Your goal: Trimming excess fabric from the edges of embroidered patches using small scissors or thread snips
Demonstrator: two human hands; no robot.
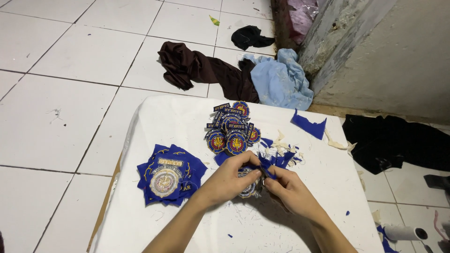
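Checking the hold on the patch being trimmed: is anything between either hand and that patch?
Nothing visible. The left hand and right hand both touch the round embroidered patch directly; the blue fabric scraps lie beyond it on the white table.

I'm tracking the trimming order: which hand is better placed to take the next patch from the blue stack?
Left. The left hand is nearer the blue stack; the right hand lies farther away.

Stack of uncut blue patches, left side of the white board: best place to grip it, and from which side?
Pinch the blue patch stack at its left or near fabric margin, coming in from the left. The cloth corners fan out past the embroidered centre, giving loose edges to catch; that side is bare white board, while the left hand crowds the right.
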